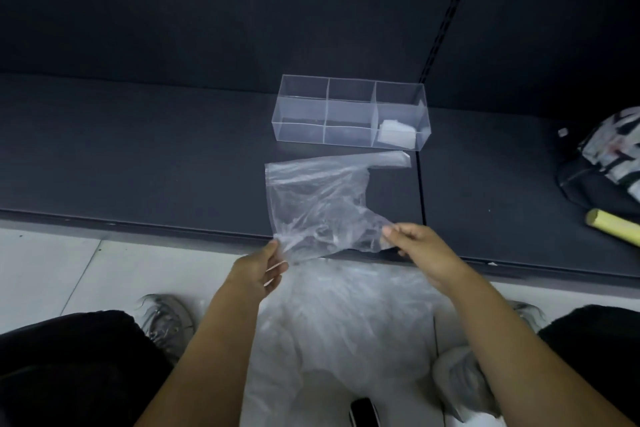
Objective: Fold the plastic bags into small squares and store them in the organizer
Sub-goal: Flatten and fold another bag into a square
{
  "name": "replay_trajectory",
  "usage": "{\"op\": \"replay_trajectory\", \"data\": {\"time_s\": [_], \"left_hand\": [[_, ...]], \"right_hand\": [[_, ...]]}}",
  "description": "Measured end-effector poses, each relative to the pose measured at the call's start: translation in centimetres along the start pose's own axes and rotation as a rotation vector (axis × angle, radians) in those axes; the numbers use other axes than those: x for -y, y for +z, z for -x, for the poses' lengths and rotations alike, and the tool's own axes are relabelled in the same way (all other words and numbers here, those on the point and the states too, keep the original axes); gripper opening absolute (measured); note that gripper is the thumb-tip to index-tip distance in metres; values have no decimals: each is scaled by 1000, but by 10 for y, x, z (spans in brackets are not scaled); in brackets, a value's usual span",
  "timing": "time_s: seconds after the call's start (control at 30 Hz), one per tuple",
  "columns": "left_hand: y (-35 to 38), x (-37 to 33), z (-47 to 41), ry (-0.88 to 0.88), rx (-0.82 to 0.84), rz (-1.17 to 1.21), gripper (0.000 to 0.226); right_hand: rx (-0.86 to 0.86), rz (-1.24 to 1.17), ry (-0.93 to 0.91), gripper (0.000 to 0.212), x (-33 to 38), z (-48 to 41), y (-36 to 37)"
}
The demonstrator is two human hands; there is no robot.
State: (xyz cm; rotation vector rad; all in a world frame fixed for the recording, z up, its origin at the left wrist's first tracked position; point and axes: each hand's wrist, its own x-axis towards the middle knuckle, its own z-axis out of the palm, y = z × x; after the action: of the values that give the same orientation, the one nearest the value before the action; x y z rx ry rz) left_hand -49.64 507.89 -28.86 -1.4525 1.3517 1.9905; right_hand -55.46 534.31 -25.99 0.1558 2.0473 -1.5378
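A clear, crinkled plastic bag (318, 201) lies spread on the dark shelf (138, 156), with one handle stretched toward the far right. My left hand (258, 272) pinches its near left corner at the shelf's front edge. My right hand (420, 250) pinches the bag's near right part. Just behind the bag stands the clear organizer (349, 113) with several compartments. A folded white bag square (396, 135) lies in its right front compartment.
A heap of loose clear bags (346, 322) lies on the pale floor between my knees. At the shelf's right sit a patterned bag (613, 152) and a yellowish roll (613, 225). A dark back wall rises behind the organizer.
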Motion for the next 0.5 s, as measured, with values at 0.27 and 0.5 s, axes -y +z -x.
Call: {"op": "replay_trajectory", "data": {"time_s": [0.27,0.5], "left_hand": [[-3,-26,-6,202,-147,-119,22],[-7,-35,-15,307,-208,-228,21]], "right_hand": [[28,118,114,49,7,-7,-65],[344,-58,146,21,-3,-7,-102]]}}
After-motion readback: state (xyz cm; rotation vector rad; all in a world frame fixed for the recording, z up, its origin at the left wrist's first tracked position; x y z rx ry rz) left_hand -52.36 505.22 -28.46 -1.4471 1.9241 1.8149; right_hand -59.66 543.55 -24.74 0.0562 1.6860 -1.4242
